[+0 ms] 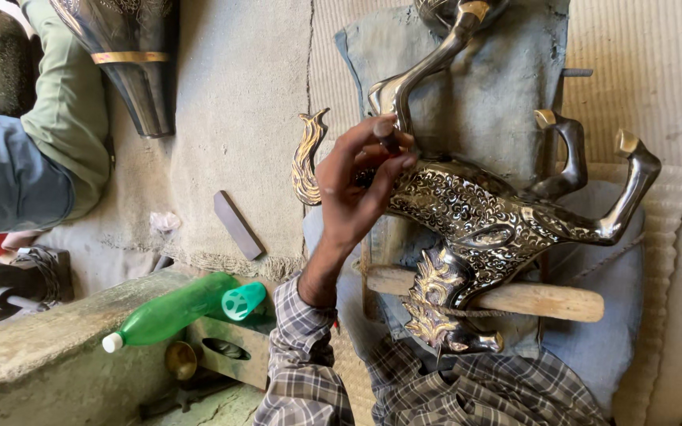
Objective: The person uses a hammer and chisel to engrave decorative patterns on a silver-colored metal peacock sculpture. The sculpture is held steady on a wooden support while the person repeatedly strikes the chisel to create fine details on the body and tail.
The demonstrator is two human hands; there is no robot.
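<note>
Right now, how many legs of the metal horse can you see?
3. One leg rises near the hand; two legs stand at the right. A fourth may be hidden behind the hand or body.

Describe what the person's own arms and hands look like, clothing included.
Only one hand shows clearly; which one cannot be told. It is bare, with no glove, ring or watch visible. Its forearm wears a long plaid sleeve in grey, white and dark checks, the cuff sitting at the wrist. More of the same plaid cloth fills the lower frame.

Worn grey floor mat, concrete ledge, perhaps daylight
</note>
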